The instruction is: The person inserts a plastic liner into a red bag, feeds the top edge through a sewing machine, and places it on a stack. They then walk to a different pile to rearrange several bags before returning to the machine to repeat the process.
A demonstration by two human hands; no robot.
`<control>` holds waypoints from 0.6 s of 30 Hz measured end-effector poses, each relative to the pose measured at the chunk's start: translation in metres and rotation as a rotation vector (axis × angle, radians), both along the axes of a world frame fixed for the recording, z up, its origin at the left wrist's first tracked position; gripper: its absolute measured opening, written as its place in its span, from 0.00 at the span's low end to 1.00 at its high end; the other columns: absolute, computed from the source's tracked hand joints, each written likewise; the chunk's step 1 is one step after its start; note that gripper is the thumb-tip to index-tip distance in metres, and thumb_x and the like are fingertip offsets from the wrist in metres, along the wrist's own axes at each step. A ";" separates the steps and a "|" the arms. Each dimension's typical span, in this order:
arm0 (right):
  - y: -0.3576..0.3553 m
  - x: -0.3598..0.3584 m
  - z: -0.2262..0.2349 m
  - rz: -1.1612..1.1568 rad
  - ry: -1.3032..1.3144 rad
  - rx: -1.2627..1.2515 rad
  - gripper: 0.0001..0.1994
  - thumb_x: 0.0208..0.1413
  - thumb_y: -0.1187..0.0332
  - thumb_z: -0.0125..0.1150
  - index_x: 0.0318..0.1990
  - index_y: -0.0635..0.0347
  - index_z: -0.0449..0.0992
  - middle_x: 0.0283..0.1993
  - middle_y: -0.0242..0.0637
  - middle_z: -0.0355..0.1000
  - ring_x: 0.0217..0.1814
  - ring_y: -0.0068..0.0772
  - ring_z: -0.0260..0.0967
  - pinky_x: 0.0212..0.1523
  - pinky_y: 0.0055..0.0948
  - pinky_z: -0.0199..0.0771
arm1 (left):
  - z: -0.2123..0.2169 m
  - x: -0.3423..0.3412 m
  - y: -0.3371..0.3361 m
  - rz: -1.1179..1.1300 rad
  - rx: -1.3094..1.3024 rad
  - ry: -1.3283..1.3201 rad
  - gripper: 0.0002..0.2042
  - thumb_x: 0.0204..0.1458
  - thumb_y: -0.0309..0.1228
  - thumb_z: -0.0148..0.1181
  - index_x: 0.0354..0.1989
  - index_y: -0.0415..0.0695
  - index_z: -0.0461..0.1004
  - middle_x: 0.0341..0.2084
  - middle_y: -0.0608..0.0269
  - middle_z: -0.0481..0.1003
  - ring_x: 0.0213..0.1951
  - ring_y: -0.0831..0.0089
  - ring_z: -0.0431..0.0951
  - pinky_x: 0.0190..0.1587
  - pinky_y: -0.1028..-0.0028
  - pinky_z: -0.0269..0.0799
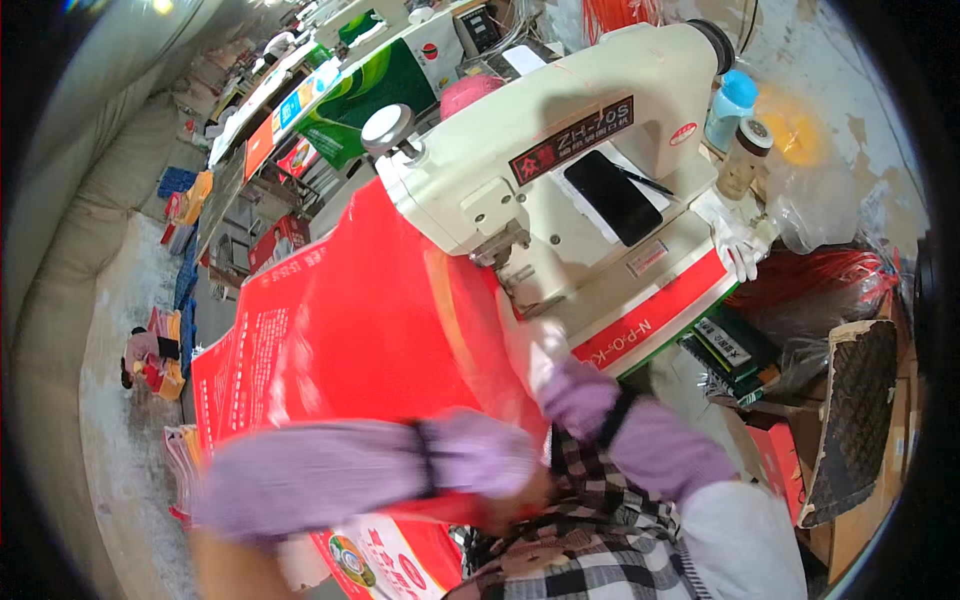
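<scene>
While red sheeting (370,330) lies beside a sewing machine (600,85), patchy floor (115,440) stretches left.

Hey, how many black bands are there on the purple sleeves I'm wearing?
2 in view: one black band around the left purple sleeve, and another black band around the right purple sleeve. I can't rule out others hidden under the arms.

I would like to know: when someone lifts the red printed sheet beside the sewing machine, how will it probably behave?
The red printed sheet is probably floppy, since it looks thin and broad. It seems light for its size: no bulge shows. It may be somewhat slippery, judging by the pale sheen on its surface.
</scene>
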State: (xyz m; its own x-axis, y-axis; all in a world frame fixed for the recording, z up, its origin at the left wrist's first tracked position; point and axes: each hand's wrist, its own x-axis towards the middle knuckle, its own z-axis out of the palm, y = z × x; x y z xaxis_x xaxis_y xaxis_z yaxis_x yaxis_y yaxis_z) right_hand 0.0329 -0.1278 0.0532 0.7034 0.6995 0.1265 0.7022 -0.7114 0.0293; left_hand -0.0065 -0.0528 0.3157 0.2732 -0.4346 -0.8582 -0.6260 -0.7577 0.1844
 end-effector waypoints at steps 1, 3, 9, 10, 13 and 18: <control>0.012 -0.003 0.002 0.016 0.001 0.002 0.16 0.46 0.69 0.58 0.45 0.57 0.78 0.14 0.25 0.64 0.16 0.26 0.64 0.17 0.32 0.61 | -0.008 -0.003 0.002 0.047 -0.082 0.003 0.06 0.43 0.33 0.58 0.28 0.46 0.76 0.26 0.60 0.77 0.33 0.65 0.78 0.32 0.65 0.72; 0.043 0.008 0.007 -0.058 0.239 -0.051 0.29 0.50 0.68 0.53 0.62 0.61 0.57 0.20 0.35 0.72 0.21 0.32 0.72 0.20 0.35 0.66 | -0.017 -0.011 -0.001 0.134 -0.219 -0.036 0.09 0.42 0.32 0.59 0.32 0.44 0.77 0.28 0.57 0.77 0.35 0.63 0.78 0.34 0.63 0.74; 0.030 0.025 -0.023 -0.063 0.503 0.202 0.37 0.54 0.68 0.48 0.71 0.59 0.41 0.29 0.52 0.76 0.29 0.49 0.76 0.30 0.46 0.74 | -0.039 -0.039 -0.001 0.243 -0.446 -0.214 0.10 0.40 0.31 0.61 0.32 0.43 0.78 0.23 0.55 0.76 0.29 0.59 0.79 0.31 0.62 0.76; 0.028 0.021 -0.026 -0.045 0.575 0.277 0.37 0.54 0.68 0.47 0.71 0.61 0.40 0.29 0.56 0.75 0.30 0.53 0.75 0.31 0.48 0.74 | -0.041 -0.058 -0.003 0.238 -0.412 -0.296 0.07 0.39 0.30 0.61 0.29 0.44 0.79 0.19 0.57 0.76 0.25 0.58 0.79 0.28 0.61 0.76; 0.003 -0.004 -0.023 -0.034 0.685 0.501 0.37 0.54 0.69 0.46 0.70 0.65 0.39 0.29 0.61 0.73 0.31 0.59 0.74 0.33 0.49 0.74 | -0.107 -0.108 -0.069 0.263 -0.456 -0.168 0.05 0.42 0.29 0.57 0.21 0.43 0.74 0.17 0.58 0.75 0.22 0.60 0.79 0.23 0.62 0.75; -0.070 -0.058 0.026 -0.080 0.751 0.236 0.41 0.52 0.68 0.51 0.70 0.67 0.36 0.24 0.54 0.72 0.26 0.53 0.73 0.24 0.47 0.69 | -0.136 -0.064 -0.076 0.240 -0.454 -0.052 0.11 0.46 0.36 0.58 0.35 0.45 0.77 0.32 0.55 0.79 0.38 0.59 0.80 0.36 0.63 0.75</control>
State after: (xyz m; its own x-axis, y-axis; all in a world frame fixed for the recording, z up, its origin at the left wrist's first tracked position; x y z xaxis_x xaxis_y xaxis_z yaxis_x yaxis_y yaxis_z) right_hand -0.0248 -0.1979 0.0790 0.7062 0.6571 -0.2637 0.4207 -0.6890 -0.5902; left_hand -0.0702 -0.1284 0.1796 0.4486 -0.6797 -0.5803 -0.4612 -0.7322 0.5011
